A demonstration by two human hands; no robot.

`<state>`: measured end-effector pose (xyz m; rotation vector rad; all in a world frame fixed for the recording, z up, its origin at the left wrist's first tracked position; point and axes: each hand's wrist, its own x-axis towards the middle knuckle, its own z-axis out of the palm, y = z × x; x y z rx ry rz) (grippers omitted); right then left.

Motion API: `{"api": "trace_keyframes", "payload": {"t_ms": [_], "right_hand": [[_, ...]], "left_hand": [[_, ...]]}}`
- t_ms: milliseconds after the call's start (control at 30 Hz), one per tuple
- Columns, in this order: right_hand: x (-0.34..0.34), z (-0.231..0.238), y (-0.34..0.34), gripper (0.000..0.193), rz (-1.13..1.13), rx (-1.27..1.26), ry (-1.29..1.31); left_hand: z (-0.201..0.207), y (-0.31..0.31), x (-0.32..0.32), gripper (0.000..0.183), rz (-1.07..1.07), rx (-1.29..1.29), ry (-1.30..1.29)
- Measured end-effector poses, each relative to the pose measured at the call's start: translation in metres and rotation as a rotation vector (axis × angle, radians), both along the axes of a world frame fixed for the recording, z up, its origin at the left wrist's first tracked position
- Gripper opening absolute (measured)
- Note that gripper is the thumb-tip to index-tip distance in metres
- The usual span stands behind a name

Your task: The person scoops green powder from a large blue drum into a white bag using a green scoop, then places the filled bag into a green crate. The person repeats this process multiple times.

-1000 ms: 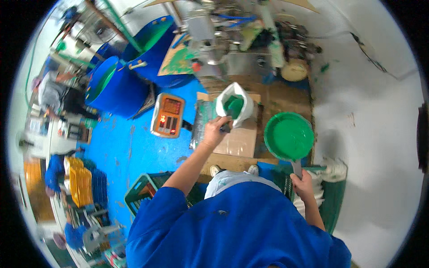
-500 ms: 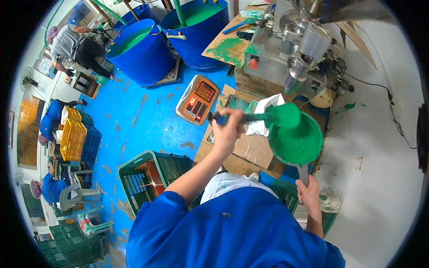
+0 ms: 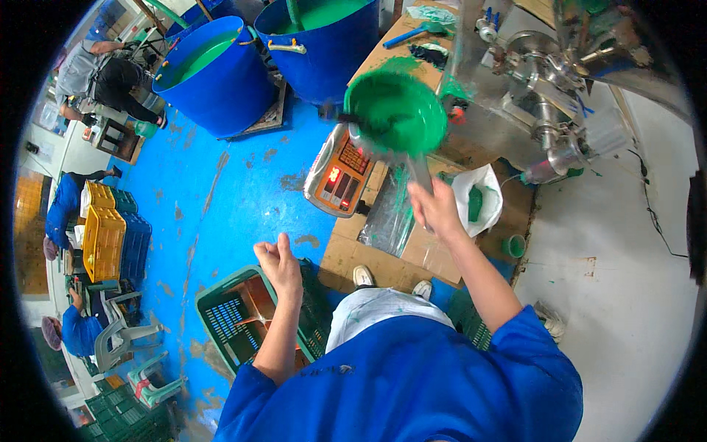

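My right hand (image 3: 436, 208) is closed round the grey handle of a large saucepan-like dipper (image 3: 434, 121), coated in green inside and held up past the far end of the scale. A dark handle (image 3: 340, 116) sticks out over its left rim; the ladle's bowl cannot be made out in the green. My left hand (image 3: 280, 269) is raised over the green crate, fingers curled and thumb out, with nothing in it. Below the dipper is an orange-faced digital scale (image 3: 340, 177). A white bag (image 3: 495, 202) with green stuff inside stands beyond my right wrist.
Blue tubs (image 3: 213, 81) of green liquid stand at the far left. A metal filling machine (image 3: 545, 110) is at the right, with a small green-stained cup (image 3: 514, 245) below it. A green crate (image 3: 243, 317) sits by my left arm. Several people work at the far left.
My left hand has let go of the dark-handled ladle and drawn back toward the crate. My right hand has carried the dipper up and left, uncovering the white bag.
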<state>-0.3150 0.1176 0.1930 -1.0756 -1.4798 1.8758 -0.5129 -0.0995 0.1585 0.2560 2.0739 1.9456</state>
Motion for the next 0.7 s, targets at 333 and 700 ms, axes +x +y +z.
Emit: {"api": "trace_keyframes", "payload": {"t_ms": [333,700], "right_hand": [[-0.162,-0.057,0.139,0.024,-0.428,0.039,0.072],[0.087,-0.091,0.111,0.019,-0.295,0.917,-0.293]], "left_hand": [[-0.111,-0.06,0.038,0.039,-0.897,-0.287,0.004],[-0.139,-0.044,-0.005,0.019,-1.191,-0.861,0.443]]}}
